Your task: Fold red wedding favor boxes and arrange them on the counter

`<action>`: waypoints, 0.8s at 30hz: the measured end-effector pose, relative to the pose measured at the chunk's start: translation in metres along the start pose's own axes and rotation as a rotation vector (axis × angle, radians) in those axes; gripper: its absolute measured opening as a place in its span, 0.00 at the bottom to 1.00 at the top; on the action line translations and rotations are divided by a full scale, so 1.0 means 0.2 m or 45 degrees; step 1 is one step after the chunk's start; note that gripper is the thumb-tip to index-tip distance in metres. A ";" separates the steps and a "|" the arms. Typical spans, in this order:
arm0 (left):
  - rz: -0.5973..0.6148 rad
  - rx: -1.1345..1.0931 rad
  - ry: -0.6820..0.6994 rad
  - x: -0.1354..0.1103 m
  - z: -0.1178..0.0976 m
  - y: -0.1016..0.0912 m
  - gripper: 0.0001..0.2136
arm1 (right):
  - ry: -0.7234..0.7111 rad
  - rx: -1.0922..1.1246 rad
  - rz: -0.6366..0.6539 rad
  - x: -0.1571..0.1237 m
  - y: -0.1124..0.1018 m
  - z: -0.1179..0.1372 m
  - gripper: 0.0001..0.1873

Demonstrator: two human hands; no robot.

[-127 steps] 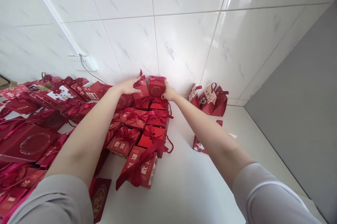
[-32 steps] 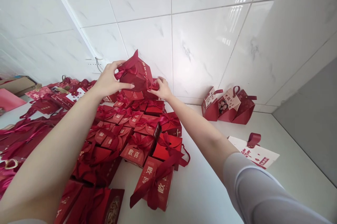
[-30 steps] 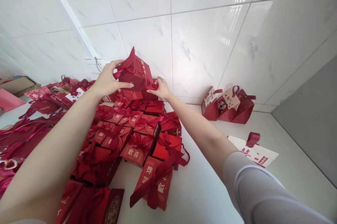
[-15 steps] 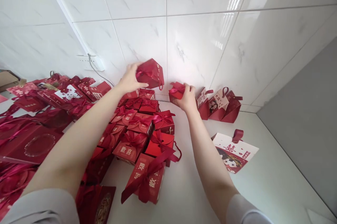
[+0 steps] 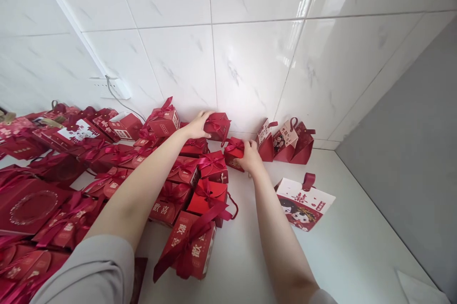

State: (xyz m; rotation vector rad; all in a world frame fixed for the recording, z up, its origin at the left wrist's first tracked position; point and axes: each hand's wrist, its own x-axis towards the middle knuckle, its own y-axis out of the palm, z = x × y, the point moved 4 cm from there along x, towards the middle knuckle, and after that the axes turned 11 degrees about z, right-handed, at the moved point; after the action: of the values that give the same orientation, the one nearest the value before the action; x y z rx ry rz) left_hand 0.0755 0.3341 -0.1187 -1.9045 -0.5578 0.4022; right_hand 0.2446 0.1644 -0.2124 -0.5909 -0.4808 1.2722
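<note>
My left hand is closed on a dark red gift box with a ribbon bow, low against the tiled wall at the back of the rows. My right hand grips a smaller red gift box, also topped with a bow, just right of and nearer than the first. The fingertips of both hands are partly hidden. Close by on the left stand rows of bow-tied boxes, among them a bright red box with a cord handle. Nearest me, a box with white lettering lies under a long ribbon.
Several triangular red boxes lean along the wall at right. In front of them is a white-and-red illustrated box. Many more red boxes crowd the left of the white tabletop. A wall socket has a cable hanging from it.
My left hand has lowered its box from in front of the wall to the back of the rows. My right hand has brought its box slightly nearer. The view has shifted a little right.
</note>
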 end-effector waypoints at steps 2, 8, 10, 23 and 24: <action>0.071 0.089 -0.121 0.03 0.02 0.05 0.49 | -0.013 0.003 0.002 -0.01 0.01 0.00 0.44; 0.215 0.237 -0.566 0.06 0.12 0.15 0.40 | -0.038 0.070 0.009 -0.03 -0.02 -0.03 0.44; 0.242 0.245 -0.611 0.03 0.13 0.18 0.40 | -0.096 0.127 0.014 -0.01 -0.01 -0.03 0.43; 0.219 0.414 -0.848 -0.27 0.13 0.26 0.41 | -0.299 0.443 -0.007 0.14 0.19 -0.03 0.30; 0.184 0.437 -0.814 -0.29 0.12 0.24 0.37 | -0.327 0.456 0.004 0.14 0.17 -0.03 0.29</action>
State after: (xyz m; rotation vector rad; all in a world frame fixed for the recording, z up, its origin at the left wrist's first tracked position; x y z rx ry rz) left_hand 0.0243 0.3044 -0.1717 -1.4691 -0.7092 1.1465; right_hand 0.2296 0.1977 -0.2393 -0.1272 -0.4484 1.4039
